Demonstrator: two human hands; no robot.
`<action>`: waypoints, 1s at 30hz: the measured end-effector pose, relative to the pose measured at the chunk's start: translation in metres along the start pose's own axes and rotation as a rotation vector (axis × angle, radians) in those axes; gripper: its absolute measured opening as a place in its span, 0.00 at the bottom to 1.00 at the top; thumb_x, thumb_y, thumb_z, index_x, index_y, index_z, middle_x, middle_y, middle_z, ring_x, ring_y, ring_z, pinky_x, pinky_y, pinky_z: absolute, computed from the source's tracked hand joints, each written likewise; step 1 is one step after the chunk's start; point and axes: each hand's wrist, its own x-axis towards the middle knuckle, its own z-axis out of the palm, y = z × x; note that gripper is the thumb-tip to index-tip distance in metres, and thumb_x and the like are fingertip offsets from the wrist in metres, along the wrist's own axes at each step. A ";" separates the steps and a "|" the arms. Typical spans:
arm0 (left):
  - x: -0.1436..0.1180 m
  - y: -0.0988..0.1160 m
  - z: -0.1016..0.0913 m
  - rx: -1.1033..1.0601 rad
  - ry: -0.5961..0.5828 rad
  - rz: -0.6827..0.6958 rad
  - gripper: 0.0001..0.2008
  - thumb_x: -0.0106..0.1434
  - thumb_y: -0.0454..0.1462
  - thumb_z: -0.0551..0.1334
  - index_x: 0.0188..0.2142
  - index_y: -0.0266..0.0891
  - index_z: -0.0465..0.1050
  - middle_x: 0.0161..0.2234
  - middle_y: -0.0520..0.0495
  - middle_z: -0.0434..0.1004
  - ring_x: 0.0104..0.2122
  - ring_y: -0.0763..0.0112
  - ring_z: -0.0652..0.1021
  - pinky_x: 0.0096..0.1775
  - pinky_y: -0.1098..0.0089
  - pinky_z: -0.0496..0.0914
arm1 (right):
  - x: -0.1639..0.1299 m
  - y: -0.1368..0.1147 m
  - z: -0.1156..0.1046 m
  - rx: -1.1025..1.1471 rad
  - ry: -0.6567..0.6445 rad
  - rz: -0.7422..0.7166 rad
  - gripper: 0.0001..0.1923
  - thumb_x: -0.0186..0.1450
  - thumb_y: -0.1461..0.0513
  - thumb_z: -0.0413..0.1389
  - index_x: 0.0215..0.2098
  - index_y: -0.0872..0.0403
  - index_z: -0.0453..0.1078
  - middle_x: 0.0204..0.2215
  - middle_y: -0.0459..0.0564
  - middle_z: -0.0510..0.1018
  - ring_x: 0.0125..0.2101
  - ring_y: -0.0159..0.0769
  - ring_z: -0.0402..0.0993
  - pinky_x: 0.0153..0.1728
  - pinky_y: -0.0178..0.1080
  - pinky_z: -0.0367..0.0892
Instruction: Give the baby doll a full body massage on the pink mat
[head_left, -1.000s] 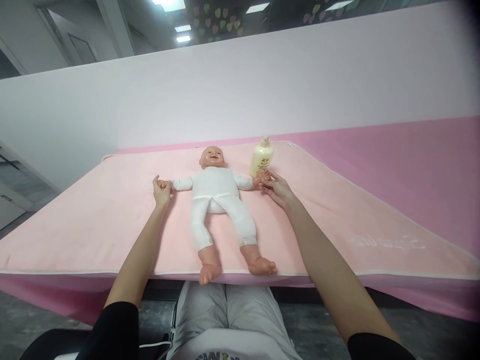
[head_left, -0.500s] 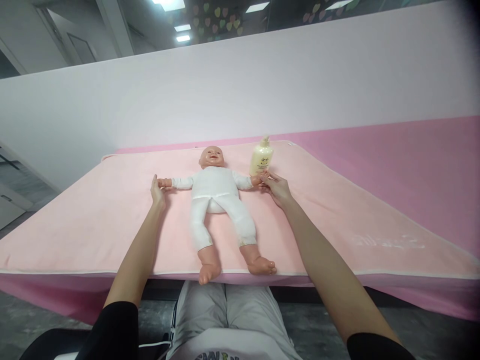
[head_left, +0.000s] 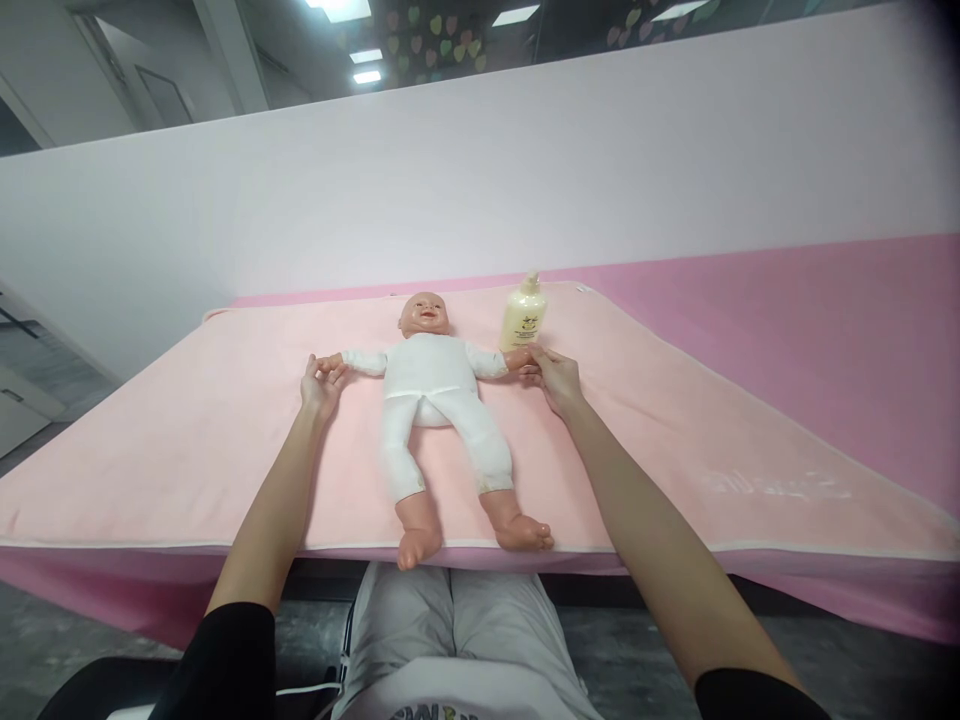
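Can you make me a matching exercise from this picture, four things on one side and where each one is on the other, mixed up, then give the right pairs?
Things:
1. doll
2. bottle
3. left hand
4. right hand

Places:
A. standing upright by the doll's head, at the back of the pink mat
B. at the doll's wrist nearest the bottle
C. lying on its back in the middle of the mat, arms spread
D. at the doll's hand far from the bottle

Pairs: 1-C, 2-A, 3-D, 4-B
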 end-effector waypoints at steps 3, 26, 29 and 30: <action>0.000 0.000 -0.001 -0.019 0.001 -0.004 0.13 0.63 0.41 0.61 0.45 0.41 0.65 0.34 0.48 0.73 0.30 0.72 0.77 0.43 0.64 0.75 | 0.001 0.001 0.001 -0.022 0.047 0.005 0.18 0.58 0.52 0.64 0.33 0.60 0.73 0.17 0.48 0.74 0.17 0.30 0.71 0.17 0.31 0.70; -0.002 -0.006 0.002 0.131 -0.009 0.132 0.17 0.63 0.35 0.62 0.51 0.41 0.64 0.36 0.49 0.76 0.31 0.75 0.78 0.43 0.66 0.74 | 0.000 0.009 0.010 -0.178 -0.078 0.126 0.26 0.62 0.45 0.55 0.27 0.60 0.73 0.25 0.55 0.79 0.22 0.30 0.73 0.23 0.30 0.69; -0.003 -0.007 0.003 0.146 -0.018 0.159 0.12 0.64 0.38 0.61 0.46 0.37 0.67 0.37 0.46 0.78 0.31 0.74 0.79 0.42 0.66 0.74 | -0.002 0.005 0.014 -0.173 -0.069 0.144 0.25 0.64 0.46 0.54 0.26 0.59 0.73 0.25 0.54 0.79 0.22 0.29 0.73 0.23 0.30 0.69; -0.003 -0.007 0.003 0.153 -0.022 0.161 0.12 0.64 0.39 0.61 0.45 0.36 0.68 0.36 0.45 0.78 0.30 0.74 0.79 0.42 0.66 0.74 | -0.003 0.003 0.015 -0.174 -0.068 0.143 0.25 0.64 0.46 0.54 0.26 0.59 0.73 0.26 0.54 0.79 0.22 0.29 0.73 0.23 0.30 0.69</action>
